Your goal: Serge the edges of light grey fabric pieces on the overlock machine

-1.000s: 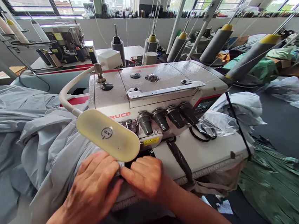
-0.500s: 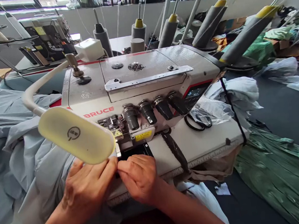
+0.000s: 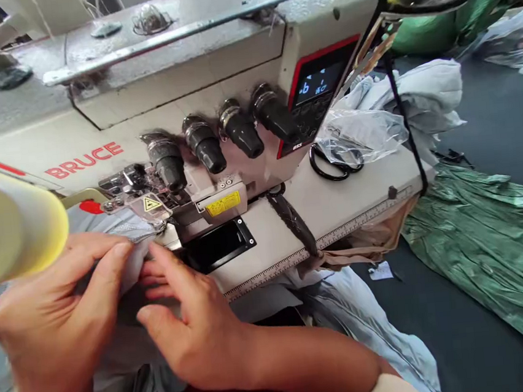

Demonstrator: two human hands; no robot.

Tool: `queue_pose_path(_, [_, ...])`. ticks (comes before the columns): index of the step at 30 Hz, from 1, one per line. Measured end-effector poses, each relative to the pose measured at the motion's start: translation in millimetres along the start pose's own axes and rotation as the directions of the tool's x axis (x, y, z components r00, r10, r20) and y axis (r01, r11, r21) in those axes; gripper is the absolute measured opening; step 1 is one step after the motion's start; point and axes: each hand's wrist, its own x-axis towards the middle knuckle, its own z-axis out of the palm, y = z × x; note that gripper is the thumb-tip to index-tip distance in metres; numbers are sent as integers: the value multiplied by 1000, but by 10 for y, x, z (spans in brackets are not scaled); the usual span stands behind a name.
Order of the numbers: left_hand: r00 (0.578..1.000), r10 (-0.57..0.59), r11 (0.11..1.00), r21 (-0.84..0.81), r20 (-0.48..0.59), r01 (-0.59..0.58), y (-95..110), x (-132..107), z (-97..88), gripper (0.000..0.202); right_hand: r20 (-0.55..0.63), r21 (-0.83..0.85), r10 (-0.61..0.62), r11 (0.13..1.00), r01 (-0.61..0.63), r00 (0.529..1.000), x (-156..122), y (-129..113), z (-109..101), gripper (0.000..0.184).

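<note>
My left hand [image 3: 64,307] pinches the edge of a light grey fabric [image 3: 132,270] between thumb and fingers, just in front of the needle area. Close beside it, my right hand [image 3: 200,331] has its thumb and fingers apart, fingertips by the fabric; whether they touch it is unclear. The cloth runs under the front of an overlock sewing machine [image 3: 141,103] marked BRUCE. A yellowish lamp head [image 3: 9,220] covers the area left of my left hand. The presser foot is mostly hidden by cloth and guard.
Black scissors [image 3: 332,164] lie partly under clear plastic [image 3: 361,134] on the machine table [image 3: 265,239]. A dark wrapped strip [image 3: 292,224] crosses the table's ruler edge. Grey cloth [image 3: 360,316] hangs below; green fabric [image 3: 488,248] lies at right.
The view has moved closer to the machine. Both hands were together at the cloth edge; my right hand has opened, and my left now pinches the fabric visibly.
</note>
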Motion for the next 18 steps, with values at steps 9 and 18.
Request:
queue_pose_path(9, [991, -75, 996, -39, 112, 80, 1, 19, 11, 26, 326, -131, 19, 991, 25, 945, 261, -1, 151, 23])
queue_pose_path(18, [778, 610, 792, -96, 148, -603, -369, -15, 108, 13, 38, -605, -358, 735, 307, 933, 68, 213, -402, 33])
